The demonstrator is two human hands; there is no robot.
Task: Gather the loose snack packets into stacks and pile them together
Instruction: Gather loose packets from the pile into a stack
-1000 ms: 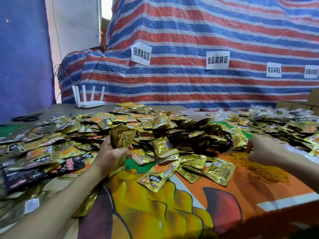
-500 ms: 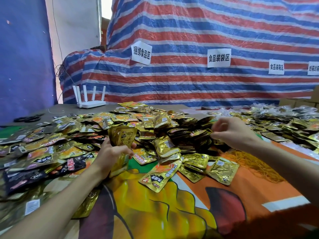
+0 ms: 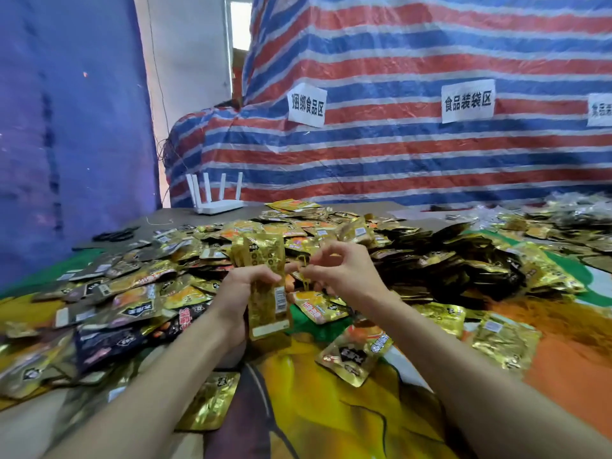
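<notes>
My left hand (image 3: pixel 236 294) grips an upright stack of gold snack packets (image 3: pixel 266 293) above the table's near middle. Just right of the stack, my right hand (image 3: pixel 346 273) has its fingers curled and pinches a thin yellow rubber band (image 3: pixel 305 280) close to the stack's edge. Loose gold and dark packets (image 3: pixel 132 293) cover the table to the left and behind. A few single gold packets (image 3: pixel 356 354) lie flat on the colourful cloth in front of my right arm.
A heap of dark bundled packets (image 3: pixel 463 263) sits behind my right hand. Yellow rubber bands (image 3: pixel 546 314) are strewn on the orange cloth at right. A white router (image 3: pixel 218 203) and black scissors (image 3: pixel 114 234) lie at the back left. A striped tarpaulin wall (image 3: pixel 397 154) stands behind.
My right hand has come from the rubber bands at right over to the stack, pinching a band. My left hand has raised the stack slightly and holds it upright.
</notes>
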